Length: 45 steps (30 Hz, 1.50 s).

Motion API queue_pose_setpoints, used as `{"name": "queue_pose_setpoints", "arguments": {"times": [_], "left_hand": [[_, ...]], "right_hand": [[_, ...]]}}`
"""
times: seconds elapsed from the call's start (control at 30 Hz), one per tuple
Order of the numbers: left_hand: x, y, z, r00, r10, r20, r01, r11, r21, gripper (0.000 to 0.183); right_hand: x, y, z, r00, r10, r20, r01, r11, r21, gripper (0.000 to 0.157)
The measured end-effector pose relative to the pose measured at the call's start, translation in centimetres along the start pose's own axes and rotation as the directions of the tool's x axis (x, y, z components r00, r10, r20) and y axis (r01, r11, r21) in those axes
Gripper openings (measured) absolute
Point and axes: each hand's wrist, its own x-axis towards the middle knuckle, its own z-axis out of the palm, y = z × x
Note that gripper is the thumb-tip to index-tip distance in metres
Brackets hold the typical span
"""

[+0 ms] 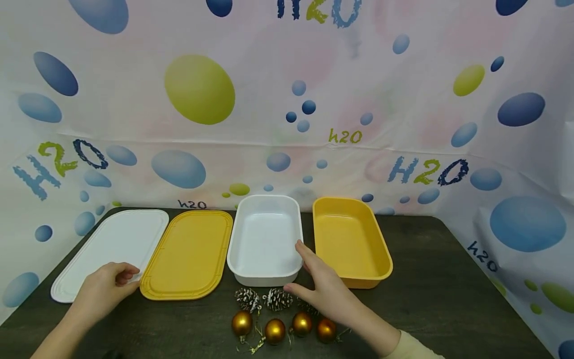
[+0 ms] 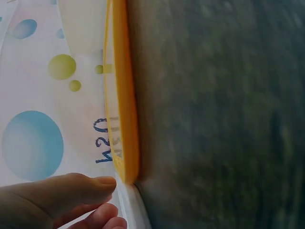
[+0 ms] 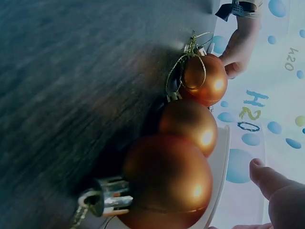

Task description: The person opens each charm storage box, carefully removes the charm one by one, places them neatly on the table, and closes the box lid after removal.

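Note:
My left hand (image 1: 106, 285) hovers over the near right corner of a flat white lid (image 1: 114, 239), fingers loosely bent and thumb tip close to the corner of a flat yellow lid (image 1: 187, 254). In the left wrist view, the thumb sits right by the yellow lid's rounded edge, and nothing shows between thumb and fingers. The right hand (image 1: 325, 286) reaches with extended fingers to the right side of a deep white container (image 1: 265, 237), thumb spread apart. Below it lie frosted pine cones (image 1: 278, 299), partly covered by this hand, and several gold Christmas balls (image 1: 275, 331).
A deep yellow container (image 1: 350, 239) stands right of the white one. Everything is on a dark wooden table (image 1: 448, 294), with a white curtain (image 1: 278, 60) printed with bubbles behind and beside it. The Christmas balls have gold string loops.

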Motion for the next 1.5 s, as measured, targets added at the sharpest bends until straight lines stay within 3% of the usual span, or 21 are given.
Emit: {"name": "queue_pose_setpoints", "arguments": {"times": [0.17,0.33,0.6,0.83,1.0,1.13,1.27,1.4,1.5], "left_hand": [[0.4,-0.3,0.1,0.998,-0.014,0.053,0.013,1.0,0.024,0.008],[0.7,-0.4,-0.1,0.994,-0.013,0.108,0.01,0.999,0.034,0.009],[1.0,-0.6,-0.2,0.995,0.03,0.1,-0.035,0.998,0.049,0.01],[1.1,-0.2,-1.0,0.993,-0.063,0.099,0.059,0.997,0.048,0.009],[1.0,0.7,-2.0,0.995,-0.102,0.015,0.101,0.993,0.062,0.015],[0.8,1.8,-2.7,0.991,-0.092,-0.099,0.1,0.992,0.076,0.016],[0.6,3.1,-3.5,0.974,-0.124,-0.191,0.14,0.987,0.074,0.019],[0.6,4.4,-4.3,0.954,-0.186,-0.236,0.203,0.978,0.048,0.02],[0.4,5.2,-4.7,0.938,-0.189,-0.292,0.208,0.977,0.037,0.018]], "right_hand": [[0.3,-0.2,0.0,0.999,0.051,0.008,-0.051,0.999,0.012,0.084],[0.5,-0.2,0.4,0.997,0.073,-0.037,-0.076,0.993,-0.087,0.082],[0.9,0.0,1.1,0.988,0.155,-0.009,-0.156,0.985,-0.072,0.084],[1.3,0.2,1.4,0.983,0.182,0.002,-0.182,0.983,-0.021,0.089],[1.5,0.3,1.3,0.987,0.159,0.008,-0.158,0.986,-0.053,0.086],[1.7,0.4,1.2,0.988,0.152,0.008,-0.151,0.986,-0.072,0.085],[1.8,0.4,1.2,0.987,0.157,0.009,-0.156,0.985,-0.075,0.085],[1.9,0.3,1.2,0.987,0.157,0.012,-0.156,0.985,-0.072,0.085],[2.0,0.2,1.1,0.989,0.146,0.01,-0.145,0.987,-0.066,0.083]]}}
